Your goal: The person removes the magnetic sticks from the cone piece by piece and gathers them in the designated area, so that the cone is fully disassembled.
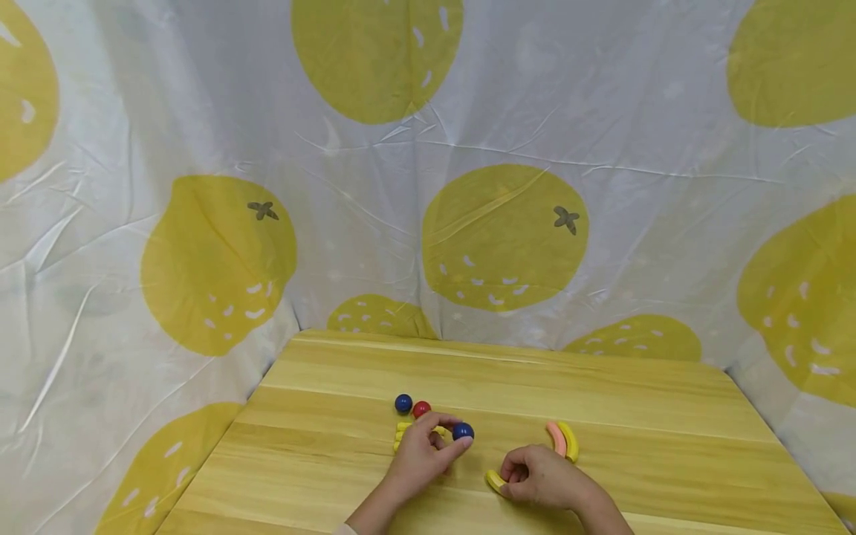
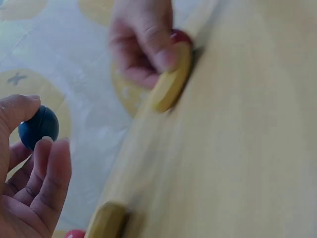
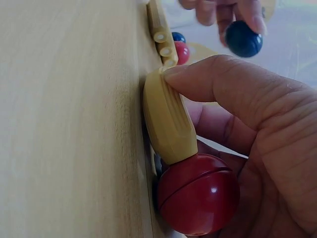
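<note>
My left hand (image 1: 423, 455) pinches a dark blue ball (image 1: 463, 432) between thumb and fingertips, raised off the table. In the left wrist view a thin groove runs across this blue ball (image 2: 38, 128). My right hand (image 1: 548, 479) pinches a yellow curved, banana-like block (image 1: 495, 481) low over the tabletop, left of a pink and a yellow curved piece. In the right wrist view, the thumb presses the grooved side of the yellow block (image 3: 168, 119). A grooved red ball (image 3: 198, 194) touches the block's near end; whether they are joined I cannot tell.
Behind my left hand lie several yellow pieces (image 1: 401, 429), a second blue ball (image 1: 403, 403) and another red ball (image 1: 421, 409). The pink curved piece (image 1: 556, 438) lies against the yellow curved piece (image 1: 569, 442). A lemon-patterned curtain (image 1: 361, 245) surrounds the wooden table (image 1: 321, 371).
</note>
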The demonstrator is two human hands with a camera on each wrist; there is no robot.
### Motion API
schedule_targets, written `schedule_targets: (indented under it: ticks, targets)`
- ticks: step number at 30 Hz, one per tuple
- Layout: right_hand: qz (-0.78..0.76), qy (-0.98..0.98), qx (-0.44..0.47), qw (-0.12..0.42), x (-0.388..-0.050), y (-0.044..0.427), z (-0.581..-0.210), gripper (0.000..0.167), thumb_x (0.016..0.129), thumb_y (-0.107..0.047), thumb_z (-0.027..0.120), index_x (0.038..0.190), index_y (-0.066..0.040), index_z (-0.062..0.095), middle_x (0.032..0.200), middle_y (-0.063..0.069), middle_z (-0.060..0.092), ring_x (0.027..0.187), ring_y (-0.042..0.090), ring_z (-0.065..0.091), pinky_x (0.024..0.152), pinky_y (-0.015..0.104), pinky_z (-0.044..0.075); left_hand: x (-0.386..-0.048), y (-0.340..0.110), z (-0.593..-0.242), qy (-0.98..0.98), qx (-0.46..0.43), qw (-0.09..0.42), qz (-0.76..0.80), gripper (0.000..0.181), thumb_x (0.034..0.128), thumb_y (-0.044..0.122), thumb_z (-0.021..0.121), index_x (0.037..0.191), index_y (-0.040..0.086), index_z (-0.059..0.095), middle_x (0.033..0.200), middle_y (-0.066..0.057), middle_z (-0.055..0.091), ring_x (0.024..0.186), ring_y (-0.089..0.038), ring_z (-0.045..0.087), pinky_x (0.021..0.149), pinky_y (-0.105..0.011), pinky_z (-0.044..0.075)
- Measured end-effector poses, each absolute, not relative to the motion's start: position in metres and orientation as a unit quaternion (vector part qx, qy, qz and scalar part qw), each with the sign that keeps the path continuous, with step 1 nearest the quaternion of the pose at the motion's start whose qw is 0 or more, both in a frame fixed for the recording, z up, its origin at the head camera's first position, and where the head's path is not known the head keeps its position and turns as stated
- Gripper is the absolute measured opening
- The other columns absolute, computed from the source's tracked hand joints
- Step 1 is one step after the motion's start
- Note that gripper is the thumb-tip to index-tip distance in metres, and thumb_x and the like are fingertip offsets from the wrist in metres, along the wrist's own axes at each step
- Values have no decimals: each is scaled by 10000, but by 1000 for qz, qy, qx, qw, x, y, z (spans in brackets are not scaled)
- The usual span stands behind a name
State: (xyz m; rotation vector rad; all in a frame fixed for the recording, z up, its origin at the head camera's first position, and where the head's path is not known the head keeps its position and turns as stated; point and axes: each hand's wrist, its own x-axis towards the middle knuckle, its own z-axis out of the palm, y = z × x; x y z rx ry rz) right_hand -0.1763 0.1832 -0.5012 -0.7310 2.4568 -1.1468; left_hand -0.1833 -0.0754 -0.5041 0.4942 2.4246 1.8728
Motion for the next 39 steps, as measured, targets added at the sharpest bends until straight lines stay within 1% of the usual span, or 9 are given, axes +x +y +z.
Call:
schedule_targets:
  ticks: [3,7,11,15,18,23,28,34,39]
  targets:
    - [-404,862,-255,165,-176,183,-502,90,871,-218,800,875,-208,710,775,-121,660,692,-18,572,678,197,453,-191,-91,-497,772,124,-12,623,401,896,259,805,1223,74,662,1067,-152,639,552,-67,573,478,-256,527]
    - [-403,865,-253,162,-175,183,-501,94,870,-219,801,874,-211,708,777,-120,657,696,-17,569,702,200,435,-203,-113,-495,761,70,-44,644,414,878,236,822,1229,81,667,934,-141,613,542,-112,560,501,-311,550]
    - [-405,864,-250,164,-174,184,-501,96,873,-218,799,875,-202,705,778,-114,650,696,-14,563,687,197,441,-213,-137,-498,769,17,-73,635,409,879,305,819,1215,114,684,818,-105,594,524,-127,526,473,-262,494]
    - [-408,862,-251,166,-175,184,-501,96,877,-222,798,878,-200,704,778,-113,650,694,-14,562,676,194,445,-222,-156,-505,791,-41,-110,601,424,893,376,797,1225,136,688,1017,-104,652,590,-105,507,462,-224,441]
    - [-409,861,-253,166,-175,184,-501,95,878,-222,798,882,-195,706,778,-114,649,692,-16,560,664,193,451,-226,-163,-512,813,-69,-126,564,410,910,375,780,1210,107,699,1173,-106,672,728,-121,541,553,-224,464]
    - [-407,861,-257,163,-175,184,-501,95,880,-222,795,881,-197,704,773,-120,645,688,-22,558,660,191,450,-228,-167,-522,846,-74,-117,515,367,939,305,751,1179,31,704,1145,-167,704,953,-223,632,754,-289,510]
    - [-406,862,-258,162,-175,183,-501,96,884,-227,790,880,-196,699,774,-123,643,692,-25,557,660,190,453,-229,-166,-528,863,-71,-110,488,352,951,272,734,1185,11,702,1128,-164,714,1065,-303,659,908,-447,545]
    - [-406,862,-255,165,-175,183,-501,95,887,-228,787,882,-193,699,776,-118,643,691,-20,557,651,192,455,-227,-165,-528,875,-66,-110,467,358,951,263,730,1192,-1,702,1126,-170,717,1090,-342,661,970,-516,522]
    - [-395,869,-255,155,-174,184,-501,97,886,-254,792,874,-217,703,771,-138,647,693,-28,564,734,209,416,-226,-164,-527,875,-66,-108,467,380,958,270,717,1221,-4,691,1170,-188,718,1155,-379,652,1016,-539,498]
